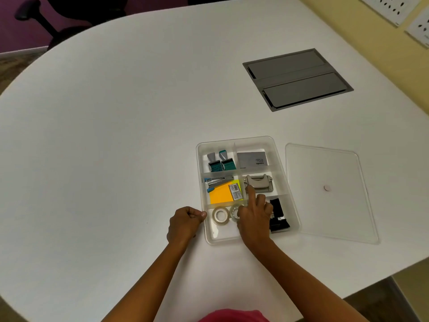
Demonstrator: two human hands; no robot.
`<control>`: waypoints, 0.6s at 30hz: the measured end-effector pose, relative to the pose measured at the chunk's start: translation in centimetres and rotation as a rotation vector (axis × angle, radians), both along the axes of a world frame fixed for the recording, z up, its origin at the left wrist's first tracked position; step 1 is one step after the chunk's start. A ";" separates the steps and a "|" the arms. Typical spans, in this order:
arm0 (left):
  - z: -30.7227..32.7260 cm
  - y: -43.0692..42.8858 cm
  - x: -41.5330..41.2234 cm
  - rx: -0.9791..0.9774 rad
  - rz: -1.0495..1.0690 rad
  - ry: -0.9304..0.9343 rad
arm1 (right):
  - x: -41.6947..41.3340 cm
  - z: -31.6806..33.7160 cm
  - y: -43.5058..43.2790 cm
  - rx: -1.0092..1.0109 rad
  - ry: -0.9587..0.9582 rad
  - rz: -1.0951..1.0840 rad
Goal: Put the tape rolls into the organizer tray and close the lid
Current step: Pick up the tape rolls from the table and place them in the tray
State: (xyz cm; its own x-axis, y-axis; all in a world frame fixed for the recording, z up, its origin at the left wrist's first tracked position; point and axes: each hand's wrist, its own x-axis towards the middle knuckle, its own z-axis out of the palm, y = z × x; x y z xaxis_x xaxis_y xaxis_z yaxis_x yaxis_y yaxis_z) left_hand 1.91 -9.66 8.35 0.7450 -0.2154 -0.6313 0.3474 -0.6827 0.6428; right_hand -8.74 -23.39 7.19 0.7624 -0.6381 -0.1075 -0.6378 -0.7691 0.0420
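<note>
A clear plastic organizer tray [282,169] with several compartments lies on the white table. In its near-left compartment one clear tape roll [220,215] lies flat. A second clear tape roll [234,212] stands tilted beside it, held by my right hand [254,219], whose index finger points up over the tray. My left hand [185,223] rests closed against the tray's left wall, thumb touching the rim. The clear flat lid [329,194] lies on the table right of the tray, apart from it.
The tray also holds two stamps [219,161], a grey card box [252,158], a stapler [218,181] on yellow sticky notes [222,195], a hole punch [258,181] and black binder clips [278,217]. A grey cable hatch [297,79] sits in the table at the back right.
</note>
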 end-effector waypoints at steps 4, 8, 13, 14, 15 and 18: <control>0.0 -0.1 -0.1 0.011 -0.011 -0.011 | -0.2 -0.3 -0.7 0.001 0.001 0.063; 0.1 -0.4 -0.3 0.034 -0.021 -0.016 | -0.2 -0.1 -1.2 0.007 -0.003 0.086; -0.1 -0.4 -0.4 0.048 -0.026 -0.031 | -0.7 0.7 -0.6 0.007 -0.057 0.133; -0.1 -0.4 -0.4 0.048 -0.025 -0.029 | -0.7 1.0 -0.3 0.005 -0.081 0.147; -0.2 -0.4 -0.4 0.048 -0.023 -0.027 | -0.6 1.1 0.1 0.011 -0.104 0.167; -0.1 -0.5 -0.5 0.051 -0.024 -0.034 | 0.0 0.9 1.0 0.049 -0.122 0.244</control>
State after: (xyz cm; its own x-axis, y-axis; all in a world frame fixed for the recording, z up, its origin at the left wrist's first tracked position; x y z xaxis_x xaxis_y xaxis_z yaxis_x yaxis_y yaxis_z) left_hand 1.44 -10.17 8.24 0.7613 -0.2020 -0.6161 0.3085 -0.7229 0.6182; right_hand -8.75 -22.41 8.08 0.9022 -0.4302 -0.0312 -0.4313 -0.8999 -0.0645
